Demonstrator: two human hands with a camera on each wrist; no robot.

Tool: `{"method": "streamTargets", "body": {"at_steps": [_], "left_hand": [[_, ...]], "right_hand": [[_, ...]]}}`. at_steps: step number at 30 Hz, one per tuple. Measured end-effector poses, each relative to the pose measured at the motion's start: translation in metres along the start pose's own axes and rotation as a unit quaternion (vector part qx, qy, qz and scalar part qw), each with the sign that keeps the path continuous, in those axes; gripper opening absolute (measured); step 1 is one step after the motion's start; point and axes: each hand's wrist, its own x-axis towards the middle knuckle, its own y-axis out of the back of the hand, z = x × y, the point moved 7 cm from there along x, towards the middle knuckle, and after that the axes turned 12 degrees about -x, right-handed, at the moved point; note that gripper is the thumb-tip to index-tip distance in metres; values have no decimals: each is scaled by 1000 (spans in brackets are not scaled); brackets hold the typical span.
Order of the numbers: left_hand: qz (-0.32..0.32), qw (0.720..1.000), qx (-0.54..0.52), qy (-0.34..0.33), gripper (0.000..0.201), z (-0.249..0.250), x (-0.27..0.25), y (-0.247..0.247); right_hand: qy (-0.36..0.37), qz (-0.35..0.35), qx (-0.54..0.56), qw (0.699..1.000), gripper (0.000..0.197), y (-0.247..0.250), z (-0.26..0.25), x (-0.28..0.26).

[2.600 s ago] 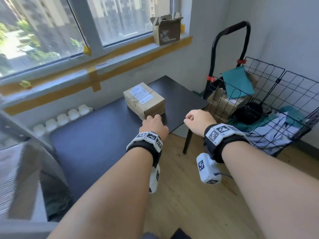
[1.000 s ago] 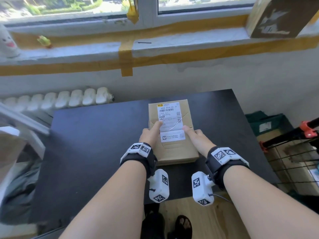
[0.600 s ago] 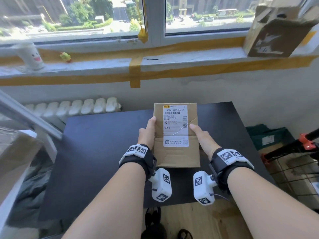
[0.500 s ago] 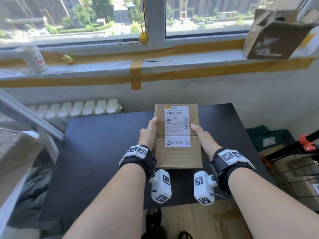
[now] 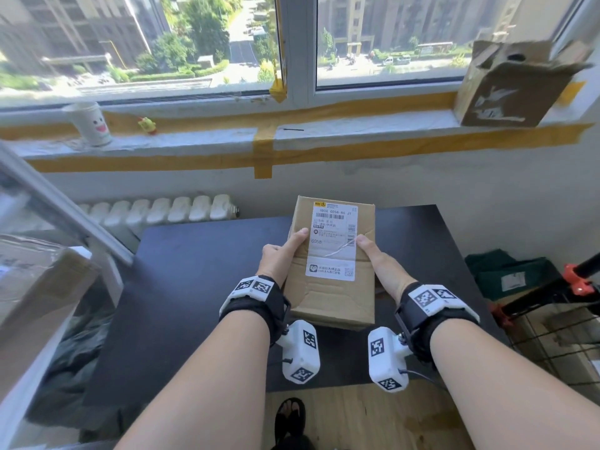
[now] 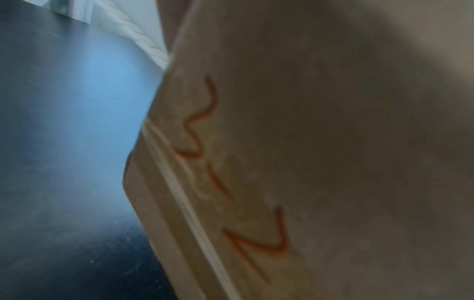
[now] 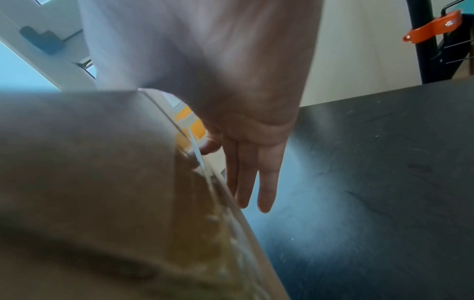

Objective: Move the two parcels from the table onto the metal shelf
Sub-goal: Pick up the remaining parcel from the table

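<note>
Raised off the table (image 5: 201, 287) since a second earlier: one parcel (image 5: 331, 297), carried above it.
Left hand (image 5: 279, 258) and right hand (image 5: 376, 264) clasped its long sides, thumbs on top; right fingers (image 7: 264, 182) lay straight along the side. Flat rectangular box, creased brown cardboard, clear tape, white printed label (image 5: 334, 241), red scrawl (image 6: 231, 182) underneath.

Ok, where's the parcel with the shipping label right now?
In the head view, the parcel sits centre frame above the black table, held between the left hand and right hand.
</note>
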Motion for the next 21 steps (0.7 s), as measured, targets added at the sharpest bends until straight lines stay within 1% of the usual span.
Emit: {"method": "streamTargets", "body": {"at_steps": [2, 3, 7, 9, 10, 11, 13, 15, 17, 19, 21], "left_hand": [[1, 1000, -12, -1, 104, -1, -15, 3], [0, 1000, -19, 0, 99, -4, -21, 5], [7, 999, -33, 9, 93, -24, -39, 12], [18, 999, -33, 15, 103, -34, -44, 18], [22, 999, -31, 19, 110, -38, -45, 21], [23, 999, -26, 23, 114, -41, -45, 23], [20, 999, -25, 12, 106, -37, -51, 25], [10, 1000, -26, -4, 97, -25, -61, 27], [0, 999, -25, -23, 93, -12, -72, 36], [-14, 999, -30, -28, 87, -9, -76, 35], [-26, 999, -33, -30, 83, -9, -84, 45]], "right_hand": [[23, -5, 5, 1000, 87, 2, -11, -16], [29, -8, 4, 1000, 82, 1, -12, -20], [26, -20, -1, 999, 90, -3, 3, -24], [18, -30, -5, 999, 94, -5, 11, -27], [22, -32, -5, 999, 94, -5, 12, -31], [27, -36, 0, 999, 92, -6, 11, -36], [33, -41, 13, 999, 88, -6, 8, -47], [32, -51, 31, 998, 76, -9, 5, -56], [34, -57, 46, 997, 68, -16, -1, -67], [31, -54, 47, 997, 67, -16, -2, -70], [29, -44, 51, 997, 67, -25, -5, -80]]}}
